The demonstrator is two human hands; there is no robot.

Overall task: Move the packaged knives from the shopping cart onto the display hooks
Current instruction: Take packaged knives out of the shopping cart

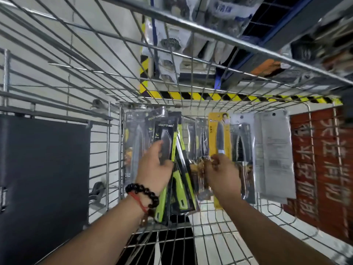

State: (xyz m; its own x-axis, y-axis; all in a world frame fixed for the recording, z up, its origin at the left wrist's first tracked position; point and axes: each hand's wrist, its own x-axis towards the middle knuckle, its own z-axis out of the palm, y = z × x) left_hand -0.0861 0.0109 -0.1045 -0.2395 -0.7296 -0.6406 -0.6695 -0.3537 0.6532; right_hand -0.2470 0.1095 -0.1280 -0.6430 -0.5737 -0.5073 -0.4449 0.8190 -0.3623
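Several packaged knives stand against the far wall of the wire shopping cart (225, 77). My left hand (152, 169) grips a black-and-green knife package (165, 138), with more green-handled packages (181, 188) bunched behind it. My right hand (222, 173) pinches the lower part of a yellow knife package (219, 134). To the right lean a clear package with a serrated black blade (241, 148) and a grey-backed package (273, 153). A clear package with a long blade (133, 148) stands at the left. No display hooks are in view.
The cart's wire side walls close in left and right. A black panel (44, 178) lies beyond the left wall and a red sign with white characters (321, 169) beyond the right. Yellow-black hazard tape (229, 96) and shelved goods (172, 44) lie past the cart's front.
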